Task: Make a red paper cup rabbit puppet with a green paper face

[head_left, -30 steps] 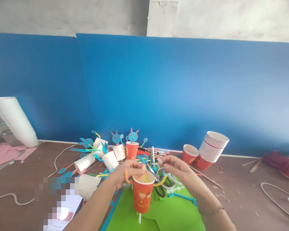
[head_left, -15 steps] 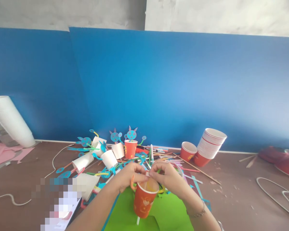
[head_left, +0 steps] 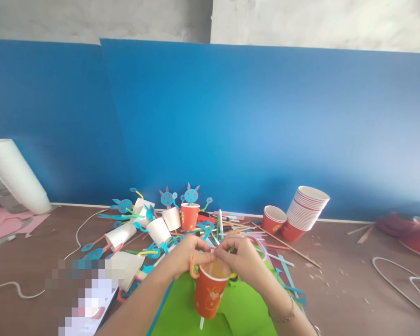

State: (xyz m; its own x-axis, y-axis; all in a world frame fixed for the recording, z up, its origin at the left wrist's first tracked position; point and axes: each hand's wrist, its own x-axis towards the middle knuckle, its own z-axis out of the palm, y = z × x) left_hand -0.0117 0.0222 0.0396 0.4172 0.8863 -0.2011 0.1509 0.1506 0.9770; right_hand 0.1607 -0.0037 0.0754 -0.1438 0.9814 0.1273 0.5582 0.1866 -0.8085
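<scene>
In front of me is a red paper cup [head_left: 210, 296] with a white rim, tilted so that I see into its mouth. A bent orange straw [head_left: 193, 269] sticks out of its left side, and a thin white stick [head_left: 201, 323] shows below its base. My left hand [head_left: 192, 254] pinches at the far rim, thumb and fingers closed. Its fingertips meet those of my right hand [head_left: 240, 254], also closed in a pinch. What is between the fingertips is mostly hidden. Green paper [head_left: 182, 308] lies beneath the cup.
Behind my hands stand cup figures with blue paper heads [head_left: 191, 195], others lying on their sides. A stack of cups [head_left: 306, 212] leans at the right beside a single cup [head_left: 274, 219]. A phone [head_left: 94, 305] lies at left; white cable [head_left: 402, 280] at right.
A small pale piece between the fingertips is now more covered, as the right fingers have closed nearer the left ones. The right forearm has shifted slightly down and left.
</scene>
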